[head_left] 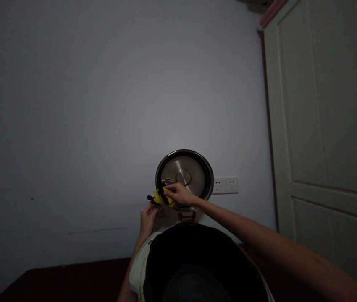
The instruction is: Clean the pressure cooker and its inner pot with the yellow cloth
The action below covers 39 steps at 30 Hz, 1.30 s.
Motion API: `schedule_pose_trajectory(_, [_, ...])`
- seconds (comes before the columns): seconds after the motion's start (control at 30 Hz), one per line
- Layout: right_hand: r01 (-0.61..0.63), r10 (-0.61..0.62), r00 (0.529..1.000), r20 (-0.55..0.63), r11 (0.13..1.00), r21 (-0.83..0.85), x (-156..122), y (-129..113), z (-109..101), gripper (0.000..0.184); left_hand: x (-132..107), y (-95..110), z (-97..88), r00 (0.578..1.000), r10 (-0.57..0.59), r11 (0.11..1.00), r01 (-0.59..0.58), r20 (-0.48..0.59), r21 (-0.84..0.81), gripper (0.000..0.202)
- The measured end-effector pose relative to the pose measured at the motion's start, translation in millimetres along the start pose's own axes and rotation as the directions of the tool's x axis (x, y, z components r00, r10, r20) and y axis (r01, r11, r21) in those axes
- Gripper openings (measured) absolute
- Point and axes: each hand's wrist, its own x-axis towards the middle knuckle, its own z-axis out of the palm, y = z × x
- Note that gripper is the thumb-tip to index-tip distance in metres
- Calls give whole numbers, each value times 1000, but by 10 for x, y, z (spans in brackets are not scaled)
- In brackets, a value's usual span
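A cooker with a white body (137,268) and a dark, deep bowl (197,247) stands in front of me. Its round lid (197,165) is tilted up at the back, its shiny metal inner face and dark ring turned towards me. My right hand (181,194) is closed on a yellow and black cloth (162,197) and presses it against the lid's lower left rim. From below, my left hand (148,216) pinches the same cloth near its left end. Some of the left fingers are hidden by the cloth.
Behind the lid rises a pale wall (103,105), with two white power sockets (225,185) just right of the lid. A dark red table top (71,279) carries the cooker. At the right stands a white panelled wardrobe (320,105).
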Motion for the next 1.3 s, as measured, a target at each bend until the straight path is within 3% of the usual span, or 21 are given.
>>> schedule_pose_trajectory(0.2, [89,-76,994,73,974,-206,-197,-12,-57,26,84,-84,-75,999,4,998,-1,-35,66,41])
schedule_pose_trajectory(0.33, [183,-172,983,64,899,-397,-255,-36,-160,27,88,-108,-83,998,3,997,1,-59,76,42])
schedule_pose_trajectory(0.43, [288,-294,952,82,781,-554,-146,-121,-358,30,52,-79,-52,999,-19,999,20,-31,36,44])
schedule_pose_trajectory(0.6, [493,-444,853,276,507,-708,370,-258,-759,29,-1,-21,-5,998,-68,998,68,-7,-17,49])
schedule_pose_trajectory(0.77, [646,-465,736,493,264,-716,698,-232,-946,26,-19,22,15,996,-89,996,88,-29,-30,42])
schedule_pose_trajectory(0.87, [668,-450,709,544,180,-722,692,-198,-1012,32,-29,38,23,996,-87,996,87,-27,-20,42])
schedule_pose_trajectory(1.03, [602,-391,761,517,130,-788,581,-139,-1176,36,-43,59,43,995,-101,994,100,-13,-37,45])
schedule_pose_trajectory(1.3, [314,-219,936,275,172,-934,354,-74,-1320,38,-27,55,44,994,-101,995,100,-43,-19,45])
